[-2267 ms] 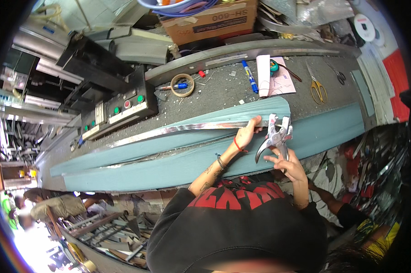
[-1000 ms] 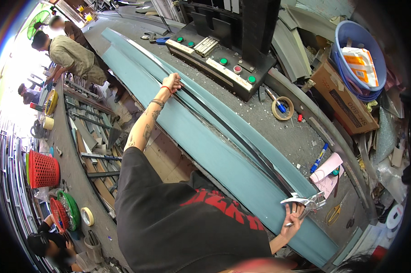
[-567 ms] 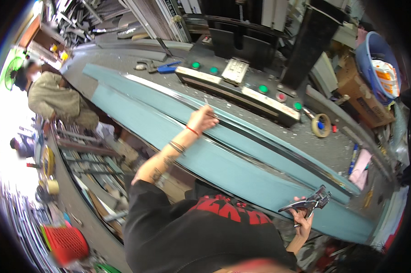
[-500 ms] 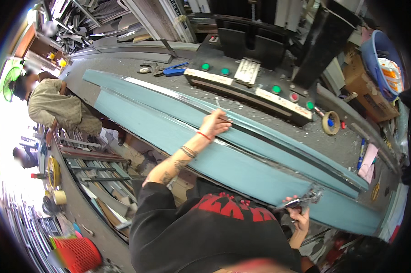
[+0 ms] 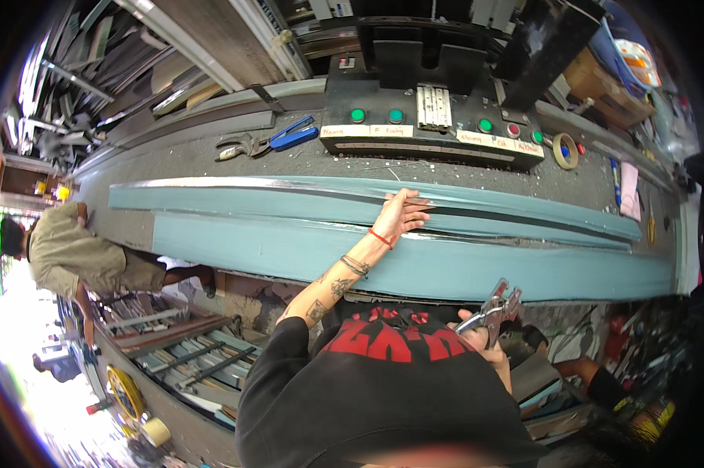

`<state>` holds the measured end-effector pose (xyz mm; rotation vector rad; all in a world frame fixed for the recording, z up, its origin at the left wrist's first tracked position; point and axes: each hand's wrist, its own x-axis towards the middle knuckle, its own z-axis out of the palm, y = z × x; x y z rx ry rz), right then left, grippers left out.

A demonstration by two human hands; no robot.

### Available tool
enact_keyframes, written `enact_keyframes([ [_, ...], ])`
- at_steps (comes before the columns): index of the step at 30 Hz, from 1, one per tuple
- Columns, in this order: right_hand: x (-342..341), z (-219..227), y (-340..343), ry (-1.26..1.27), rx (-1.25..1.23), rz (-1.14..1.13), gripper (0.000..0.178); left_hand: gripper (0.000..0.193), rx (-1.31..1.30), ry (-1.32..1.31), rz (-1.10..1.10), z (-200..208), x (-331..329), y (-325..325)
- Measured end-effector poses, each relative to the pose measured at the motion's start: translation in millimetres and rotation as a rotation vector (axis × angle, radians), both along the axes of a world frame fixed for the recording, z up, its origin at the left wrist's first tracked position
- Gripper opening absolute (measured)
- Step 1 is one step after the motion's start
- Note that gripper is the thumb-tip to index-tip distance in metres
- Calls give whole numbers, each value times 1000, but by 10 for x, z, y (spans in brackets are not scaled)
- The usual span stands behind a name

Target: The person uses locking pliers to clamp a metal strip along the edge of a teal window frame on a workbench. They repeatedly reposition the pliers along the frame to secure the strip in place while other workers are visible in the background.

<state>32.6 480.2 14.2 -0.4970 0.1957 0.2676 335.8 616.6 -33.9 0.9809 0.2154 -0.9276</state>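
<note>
The person's left grip (image 5: 405, 212) is at the strip (image 5: 211, 184), near the middle of its length, with the palm above the far sheet (image 5: 258, 201). Its thumb and fingers lie against the strip; whether they pinch it cannot be told. The strip is long and thin, shiny toward the left end of the surface (image 5: 180, 156) and dark toward the right end, and it runs lengthwise along the far sheet. The near sheet (image 5: 266, 248) lies beside the far one, along the near edge of the surface; both are blue-green and slightly rumpled.

The right grip (image 5: 484, 343) is closed around the handles of the metal pliers (image 5: 494, 310). They are held in front of the chest by the near edge, toward the right end of the surface, tilted, with their jaws up and apart.

Along the far edge stands a black control box (image 5: 414, 147) with green and red buttons. To its left lie a blue-handled tool (image 5: 296, 134) and gripping pliers (image 5: 242, 147). To its right are a tape roll (image 5: 565, 150), a blue marker (image 5: 615, 183) and a pink paper (image 5: 629, 191) close beside it. Beyond the near edge, toward the left end, a co-worker (image 5: 75, 242) in an olive shirt bends over a rack of metal bars (image 5: 196, 351).
</note>
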Motion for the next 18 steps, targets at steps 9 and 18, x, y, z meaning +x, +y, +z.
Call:
enact_keyframes([
  [9, 1080, 25, 32, -57, -397, -376, 50, 38, -106, -19, -47, -96, 19, 72],
  [18, 1733, -202, 209, 16, -679, -421, 50, 34, -104, -95, -58, -111, -43, 122],
])
